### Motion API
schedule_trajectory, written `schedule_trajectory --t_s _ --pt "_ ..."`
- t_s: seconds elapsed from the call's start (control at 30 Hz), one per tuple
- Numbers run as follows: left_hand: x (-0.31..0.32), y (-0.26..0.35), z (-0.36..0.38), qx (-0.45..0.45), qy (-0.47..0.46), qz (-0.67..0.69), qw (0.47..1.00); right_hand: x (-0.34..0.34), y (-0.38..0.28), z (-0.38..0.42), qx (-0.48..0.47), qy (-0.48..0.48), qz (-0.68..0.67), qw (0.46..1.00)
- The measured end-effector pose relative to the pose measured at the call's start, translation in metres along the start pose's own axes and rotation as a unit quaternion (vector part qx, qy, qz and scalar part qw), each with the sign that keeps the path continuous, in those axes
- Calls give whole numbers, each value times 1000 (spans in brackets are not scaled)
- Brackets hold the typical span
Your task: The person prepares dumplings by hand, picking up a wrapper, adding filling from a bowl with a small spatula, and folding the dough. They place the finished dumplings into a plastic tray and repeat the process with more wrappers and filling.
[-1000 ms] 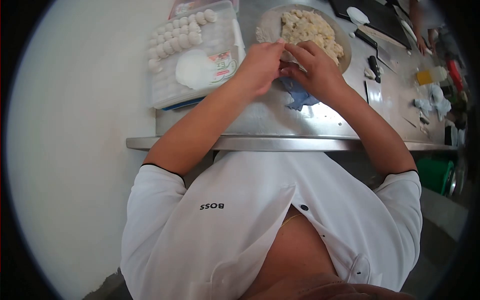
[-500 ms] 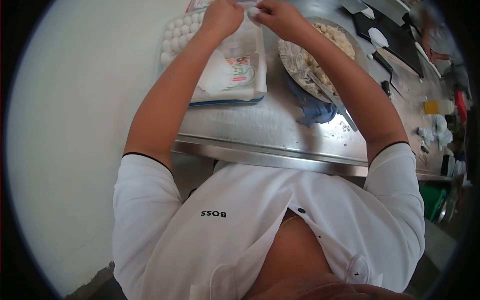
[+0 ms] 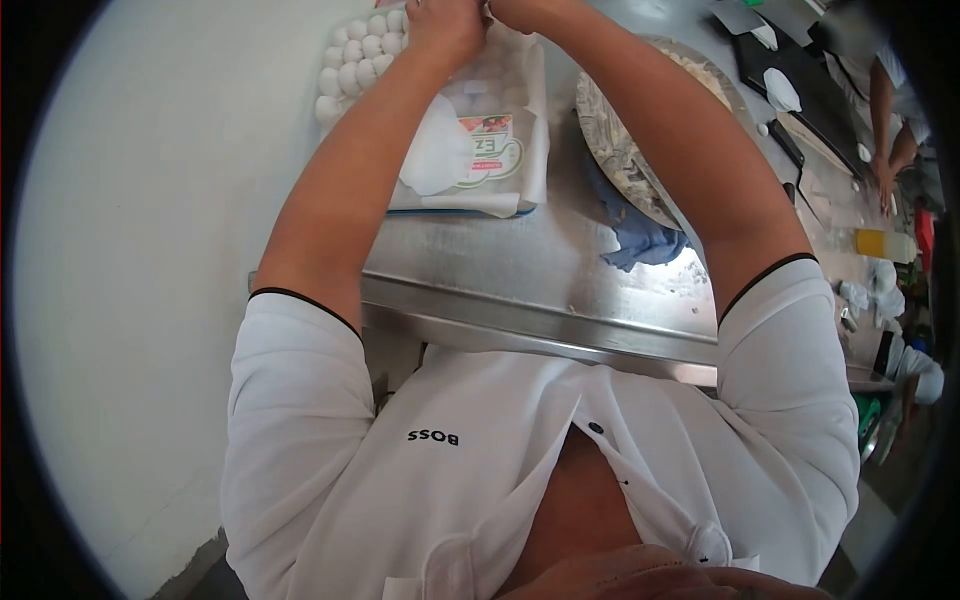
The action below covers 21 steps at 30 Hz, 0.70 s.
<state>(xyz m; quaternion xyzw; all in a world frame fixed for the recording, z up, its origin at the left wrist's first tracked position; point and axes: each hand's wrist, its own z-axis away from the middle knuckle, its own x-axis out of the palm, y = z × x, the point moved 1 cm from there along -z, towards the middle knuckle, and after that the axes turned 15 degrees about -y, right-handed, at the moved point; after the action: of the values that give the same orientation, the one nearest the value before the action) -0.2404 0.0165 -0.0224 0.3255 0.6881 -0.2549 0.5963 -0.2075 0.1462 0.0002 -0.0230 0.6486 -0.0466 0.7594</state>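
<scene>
At the top edge of the view, my left hand [image 3: 452, 22] and my right hand [image 3: 522, 12] are close together over the far part of a tray. Their fingers are cut off or hidden, so what they hold cannot be made out. Several white balls [image 3: 350, 76] sit in rows on the tray's left side. A white plastic sheet [image 3: 438, 150] and a printed packet [image 3: 490, 148] lie on its near part. Beneath my right forearm is a large round pan [image 3: 640, 180] with a pale, lumpy mixture.
A blue cloth [image 3: 640, 245] lies under the pan's near side on the metal table [image 3: 500, 260]. To the right are a black board [image 3: 755, 65], a dark-handled knife [image 3: 785, 143] and a yellow bottle [image 3: 880, 243]. Another person's hand [image 3: 885, 185] rests at the far right.
My right hand has moved left and up, close to my left hand, and the white ball it held no longer shows. The view has shifted slightly. The other person's arms are now more visible.
</scene>
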Motion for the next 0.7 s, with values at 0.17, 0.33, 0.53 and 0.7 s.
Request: schedule_trajectory --t_s 0.17,0.33,0.53,0.7 --pt "7 -8 2 14 35 12 999 -4 -4 0 20 -1 -55 998" --pt "4 -3 3 -6 21 24 999 22 -1 -30 -46 -22 79 996" --pt "-1 0 8 -6 4 33 999 22 -5 -25 -89 38 95 991" --pt "-10 5 16 -24 -41 24 999 -7 -3 18 -6 60 -72 996"
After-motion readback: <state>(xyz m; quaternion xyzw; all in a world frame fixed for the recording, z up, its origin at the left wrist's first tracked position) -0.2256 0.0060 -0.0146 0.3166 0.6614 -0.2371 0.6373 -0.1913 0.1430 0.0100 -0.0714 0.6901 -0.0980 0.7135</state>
